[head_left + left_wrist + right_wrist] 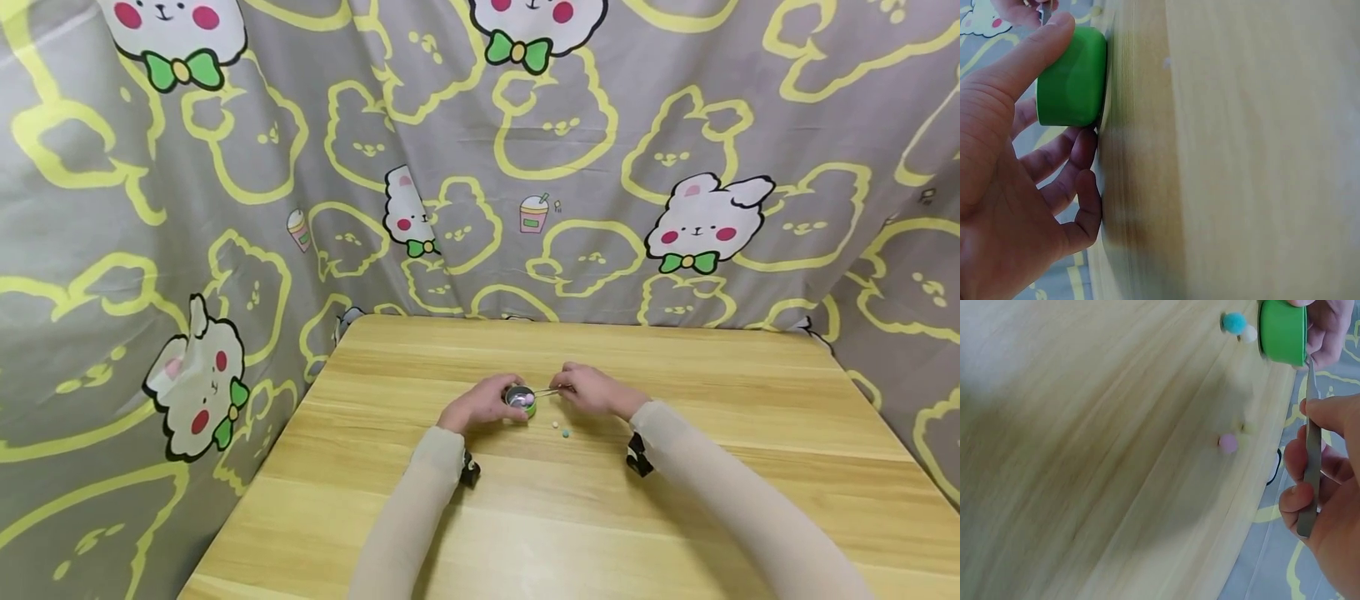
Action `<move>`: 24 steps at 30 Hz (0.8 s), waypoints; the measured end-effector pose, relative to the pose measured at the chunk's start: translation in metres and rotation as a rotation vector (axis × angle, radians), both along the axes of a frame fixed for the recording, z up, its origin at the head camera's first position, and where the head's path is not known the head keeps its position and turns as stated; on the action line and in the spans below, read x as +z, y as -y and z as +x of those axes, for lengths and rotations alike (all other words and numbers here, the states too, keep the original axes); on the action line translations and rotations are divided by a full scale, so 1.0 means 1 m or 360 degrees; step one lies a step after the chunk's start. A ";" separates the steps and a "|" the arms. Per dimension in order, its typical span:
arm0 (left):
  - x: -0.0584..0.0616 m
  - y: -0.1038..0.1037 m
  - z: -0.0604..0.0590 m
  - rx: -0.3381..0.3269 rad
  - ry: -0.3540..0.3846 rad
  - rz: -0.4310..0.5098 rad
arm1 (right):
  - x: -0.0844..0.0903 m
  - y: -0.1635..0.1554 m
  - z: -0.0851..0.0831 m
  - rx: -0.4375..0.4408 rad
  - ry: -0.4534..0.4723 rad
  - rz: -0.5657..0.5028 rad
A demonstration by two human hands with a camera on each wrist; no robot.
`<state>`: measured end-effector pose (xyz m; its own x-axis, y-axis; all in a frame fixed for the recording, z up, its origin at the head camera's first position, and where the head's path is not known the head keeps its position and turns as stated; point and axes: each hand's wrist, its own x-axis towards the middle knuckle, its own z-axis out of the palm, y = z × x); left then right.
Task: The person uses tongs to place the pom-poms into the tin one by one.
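My left hand (483,404) grips a small green cup (521,399) that stands on the wooden table (570,517); thumb and fingers curl round its side (1072,78). My right hand (592,389) pinches thin metal tweezers (1311,444), whose tips reach to the cup's rim (546,392). Something pale pink shows inside the cup. A blue pom-pom (1234,323) and a white one (1248,334) lie on the table beside the cup (1282,331). A pink pom-pom (1228,443) shows a little farther from it, blurred.
A grey cloth (525,167) printed with yellow and white bunnies hangs behind and to both sides of the table. Two small pom-poms (561,428) lie just in front of the hands. Black wrist mounts (637,457) sit on both sleeves.
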<state>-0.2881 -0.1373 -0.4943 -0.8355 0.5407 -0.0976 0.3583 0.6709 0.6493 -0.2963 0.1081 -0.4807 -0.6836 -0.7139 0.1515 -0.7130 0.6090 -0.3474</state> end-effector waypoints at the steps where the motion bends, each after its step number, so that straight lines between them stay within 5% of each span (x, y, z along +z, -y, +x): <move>1: 0.001 0.000 0.000 0.0002 0.0000 -0.0001 | 0.001 -0.001 0.000 -0.0012 0.0010 -0.0014; 24: -0.002 0.000 -0.001 -0.0001 0.0012 -0.0023 | 0.002 -0.062 0.011 -0.0135 0.0042 0.0035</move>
